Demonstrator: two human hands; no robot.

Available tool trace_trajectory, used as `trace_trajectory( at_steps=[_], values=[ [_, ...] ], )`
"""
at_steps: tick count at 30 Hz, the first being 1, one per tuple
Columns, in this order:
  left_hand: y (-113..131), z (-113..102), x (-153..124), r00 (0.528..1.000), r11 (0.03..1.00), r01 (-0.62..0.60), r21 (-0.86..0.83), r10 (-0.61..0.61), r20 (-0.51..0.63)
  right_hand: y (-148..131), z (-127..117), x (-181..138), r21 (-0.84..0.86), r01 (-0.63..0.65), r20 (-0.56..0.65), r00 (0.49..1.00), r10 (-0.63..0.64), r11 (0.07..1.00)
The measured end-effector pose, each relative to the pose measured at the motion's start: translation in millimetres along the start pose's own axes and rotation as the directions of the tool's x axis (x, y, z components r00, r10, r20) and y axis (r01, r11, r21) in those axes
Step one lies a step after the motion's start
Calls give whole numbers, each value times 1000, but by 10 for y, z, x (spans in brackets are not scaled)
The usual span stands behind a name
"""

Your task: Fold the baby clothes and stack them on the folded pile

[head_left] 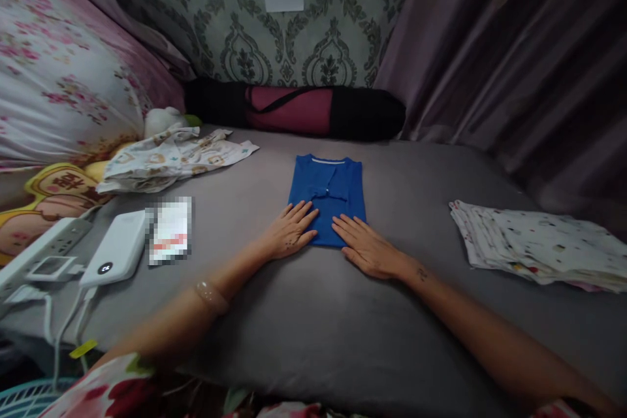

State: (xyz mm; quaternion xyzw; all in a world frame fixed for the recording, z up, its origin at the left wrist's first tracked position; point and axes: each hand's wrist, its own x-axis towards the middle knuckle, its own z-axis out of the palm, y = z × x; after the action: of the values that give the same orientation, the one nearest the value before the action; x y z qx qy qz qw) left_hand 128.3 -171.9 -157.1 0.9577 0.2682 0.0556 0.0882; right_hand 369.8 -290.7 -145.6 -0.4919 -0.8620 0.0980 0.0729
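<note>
A blue shirt (326, 176) lies folded into a neat rectangle on the grey sheet, its neckline at the far end. My left hand (290, 233) rests flat on its near left corner, fingers stretched out. On the near right part of the shirt lies my right hand (367, 247), also flat with the fingers extended. Neither hand grips the cloth. A small tie or knot shows on the shirt's front, just beyond my fingertips.
A stack of folded white printed cloths (533, 241) is at the right. To the left lie a crumpled white printed garment (171, 157), a white power bank (117, 248) with cables, and a power strip (46, 251). A black and maroon bag (294, 109) lies along the wall.
</note>
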Motion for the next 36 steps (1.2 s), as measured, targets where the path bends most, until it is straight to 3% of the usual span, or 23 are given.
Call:
trace_trajectory(
  at_steps=[4, 6, 8, 10, 13, 17, 21, 24, 26, 30, 36],
  values=[
    [-47, -79, 21, 1000, 976, 17, -217, -16, 7, 0, -88, 20, 36, -13, 32, 999, 12, 999],
    [-76, -161, 15, 992, 922, 80, -379, -110, -58, -29, -186, 89, 5, -8, 38, 999, 8, 1000],
    [-112, -236, -18, 949, 842, 151, -517, -270, -162, -77, -269, 203, -45, 46, 30, 999, -45, 998],
    [-160, -266, -77, 877, 772, 200, -604, -415, -241, -126, -288, 332, -69, 138, 39, 990, -135, 988],
    [-252, -216, -185, 794, 709, 244, -661, -538, -284, -155, -187, 468, -28, 234, 75, 970, -231, 972],
    [-359, -145, -291, 738, 668, 262, -696, -604, -301, -120, -57, 483, 36, 231, 85, 969, -233, 972],
    [-381, -189, -315, 682, 630, 229, -742, -647, -340, -174, -175, 504, 62, 187, 114, 975, -193, 980],
    [-371, -223, -315, 654, 618, 219, -755, -667, -357, -314, -262, 670, 1, 153, 56, 987, -153, 988],
    [-372, -224, -317, 637, 613, 223, -758, -680, -363, -412, -236, 834, -33, 175, 21, 984, -174, 984],
    [-383, -204, -321, 624, 606, 226, -763, -692, -364, -520, -38, 1098, -14, 239, 64, 969, -237, 971],
    [-333, -210, -320, 665, 622, 219, -752, -659, -352, -541, 84, 1161, 43, 217, 70, 973, -219, 975]
  ],
)
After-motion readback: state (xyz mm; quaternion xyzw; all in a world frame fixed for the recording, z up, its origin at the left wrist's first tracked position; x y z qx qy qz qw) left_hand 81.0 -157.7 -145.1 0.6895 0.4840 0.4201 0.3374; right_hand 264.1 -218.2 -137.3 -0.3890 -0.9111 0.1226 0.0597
